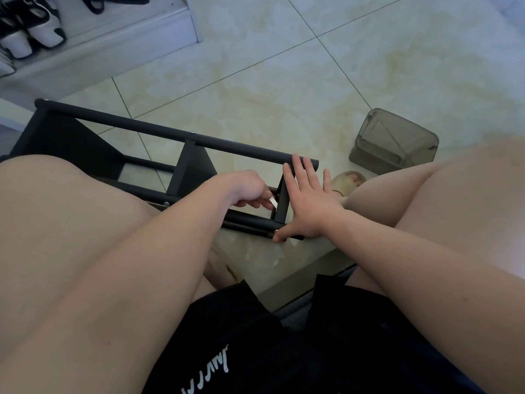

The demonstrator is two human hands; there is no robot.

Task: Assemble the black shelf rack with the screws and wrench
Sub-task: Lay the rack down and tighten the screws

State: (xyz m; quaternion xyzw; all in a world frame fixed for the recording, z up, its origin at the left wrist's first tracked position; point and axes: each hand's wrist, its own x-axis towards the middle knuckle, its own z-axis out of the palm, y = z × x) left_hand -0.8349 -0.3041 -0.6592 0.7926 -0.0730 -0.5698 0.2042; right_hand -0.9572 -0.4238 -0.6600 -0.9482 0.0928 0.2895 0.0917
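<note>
Black metal tubing forms the shelf rack (159, 132), which lies on its side on the pale tiled floor (284, 81) between the knees of a seated person. Two long tubes run from upper left to lower right, joined near the right end by a short cross bar, with dark panels fixed further left.

Left hand (250, 189): positioned between the two long tubes, fingers curled, pinching a small flat silvery wrench (273, 201). The wrench tip lies just beside the cross bar. Whether it engages a fastener cannot be told.

Right hand (306, 203): spread wide and flat over the right end of the rack, holding nothing. The straight fingers reach onto the far tube near its end. The thumb presses the near tube, just beside a small bright screw (275, 230).

Surroundings: a grey translucent plastic container (395, 140) stands on the floor to the right of the rack, apart from it. A beige sandal (348, 179) on one foot shows between the container and the right hand. Black and white shoes (31, 29) sit on a white ledge at upper left.
</note>
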